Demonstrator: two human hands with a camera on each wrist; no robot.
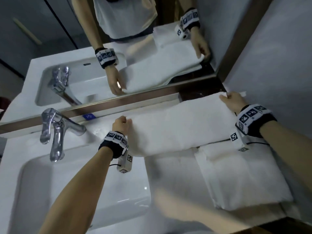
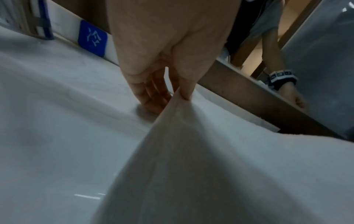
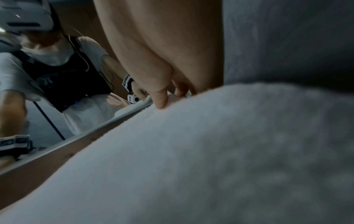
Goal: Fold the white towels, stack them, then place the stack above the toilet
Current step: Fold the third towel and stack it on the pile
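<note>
fluffy cloth towel [image 1: 177, 125], glossy chrome tap [image 1: 55, 130]

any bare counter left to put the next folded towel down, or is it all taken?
Bare room: the sink rim left of the faucet, and the strip between the basin and the folded towel. Crowded: along the mirror, the long towel held by the left hand and right hand fills the right counter's back.

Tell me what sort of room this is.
Most likely a bathroom, perhaps a hotel's: a white sink with a chrome faucet, a wall mirror right behind it, and white towels being folded on the counter.
</note>
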